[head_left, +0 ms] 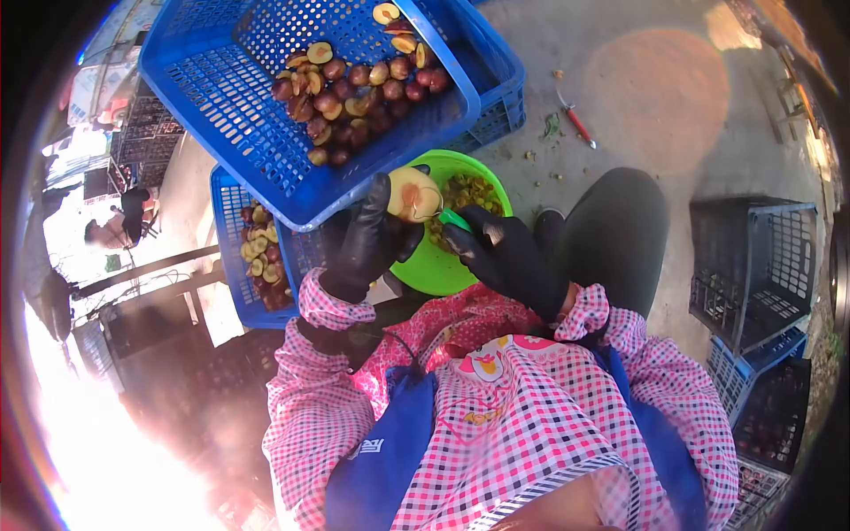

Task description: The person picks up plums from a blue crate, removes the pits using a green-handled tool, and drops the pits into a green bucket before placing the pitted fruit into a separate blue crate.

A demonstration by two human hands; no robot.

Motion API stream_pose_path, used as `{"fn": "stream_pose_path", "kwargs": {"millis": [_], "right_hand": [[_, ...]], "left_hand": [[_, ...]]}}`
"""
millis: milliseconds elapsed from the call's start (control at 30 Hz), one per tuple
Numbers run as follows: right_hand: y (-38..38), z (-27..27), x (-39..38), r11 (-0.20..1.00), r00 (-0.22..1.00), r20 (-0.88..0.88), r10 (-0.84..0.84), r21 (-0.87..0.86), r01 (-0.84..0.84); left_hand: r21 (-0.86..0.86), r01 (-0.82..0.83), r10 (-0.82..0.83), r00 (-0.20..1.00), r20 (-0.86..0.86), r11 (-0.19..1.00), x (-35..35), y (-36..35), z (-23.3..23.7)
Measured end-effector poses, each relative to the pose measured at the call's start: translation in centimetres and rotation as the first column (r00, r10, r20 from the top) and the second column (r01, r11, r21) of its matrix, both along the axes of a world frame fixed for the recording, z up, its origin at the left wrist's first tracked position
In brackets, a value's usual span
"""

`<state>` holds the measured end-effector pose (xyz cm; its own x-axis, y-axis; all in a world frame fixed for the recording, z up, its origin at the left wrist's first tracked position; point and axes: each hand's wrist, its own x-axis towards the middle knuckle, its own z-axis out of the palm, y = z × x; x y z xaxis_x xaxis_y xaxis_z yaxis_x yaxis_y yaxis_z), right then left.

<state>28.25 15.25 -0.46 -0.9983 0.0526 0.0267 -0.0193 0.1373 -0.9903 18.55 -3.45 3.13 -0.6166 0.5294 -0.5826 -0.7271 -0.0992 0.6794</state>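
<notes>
In black gloves, both my hands are raised over a bright green bowl (pixel 443 281). My left hand (pixel 372 232) is closed around a pale fruit half (pixel 409 193), its cut face up with a reddish-brown centre. My right hand (pixel 512 252) grips a green-handled corer (pixel 454 219); its thin metal loop touches the fruit's cut face. Inside the bowl lie small yellowish-brown scraps (pixel 469 193). Just beyond my hands, a tilted blue crate (pixel 212 115) holds dark red fruit (pixel 359 97), some whole and some halved.
A lower blue crate (pixel 228 265) with fruit halves stands left of the bowl. A red-handled tool (pixel 580 126) lies on the concrete floor among bits of debris. Black crates (pixel 753 274) are stacked at right. Another person (pixel 119 226) is at far left.
</notes>
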Motion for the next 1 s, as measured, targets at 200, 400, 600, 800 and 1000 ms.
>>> {"fn": "stream_pose_path", "kwargs": {"millis": [200, 400, 600, 800, 1000], "right_hand": [[-0.3, 0.4, 0.1, 0.993, 0.998, 0.009, 0.059, -0.105, -0.057], [-0.3, 0.3, -0.1, 0.991, 0.998, 0.022, 0.066, -0.118, -0.063], [0.4, 0.0, -0.4, 0.919, 0.909, 0.260, 0.326, -0.313, -0.240], [2.2, 1.1, -0.2, 0.606, 0.734, 0.260, 0.627, -0.755, -0.250], [0.7, -0.6, 1.0, -0.127, 0.638, -0.040, 0.769, -0.988, 0.090]], "left_hand": [[-0.140, -0.062, 0.025, 0.969, -0.247, 0.988, 1.8, 1.2, 0.9], [-0.087, -0.206, 0.195, 0.973, -0.121, 0.975, 1.8, 2.0, -0.7], [-0.377, -0.194, 0.028, 0.914, -0.405, 0.905, 1.2, 3.4, -1.8], [-0.156, -0.192, 0.089, 0.859, -0.503, 0.969, 1.6, 5.1, -1.4], [0.089, -0.319, 0.326, 0.845, -0.423, 0.944, 2.0, 7.3, -2.2]]}}
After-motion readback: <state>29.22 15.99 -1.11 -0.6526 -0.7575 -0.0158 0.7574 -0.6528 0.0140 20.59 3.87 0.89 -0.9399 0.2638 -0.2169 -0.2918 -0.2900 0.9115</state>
